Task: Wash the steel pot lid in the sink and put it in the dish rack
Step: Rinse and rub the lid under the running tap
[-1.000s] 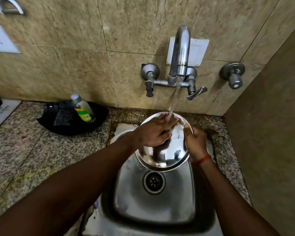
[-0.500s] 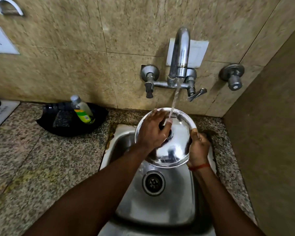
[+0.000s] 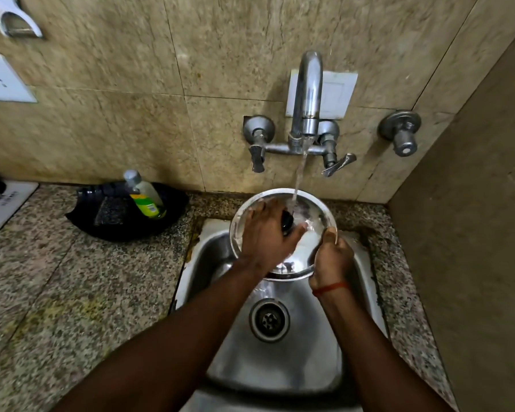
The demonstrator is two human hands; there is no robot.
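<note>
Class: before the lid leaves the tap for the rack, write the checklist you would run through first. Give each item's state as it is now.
1. Water reaches the steel pot lid: ok. The stream from the tap lands by its black knob.
2. Firm hold: ok. The right hand grips the rim, and the left hand lies on the lid's face.
3. Lid over the sink: ok.
4. Lid rinsed clean: cannot tell. Glare and water hide it.
5. Dish rack ready: cannot tell. None is in view.
6. Tap turned off: not ok. Water is running.
</note>
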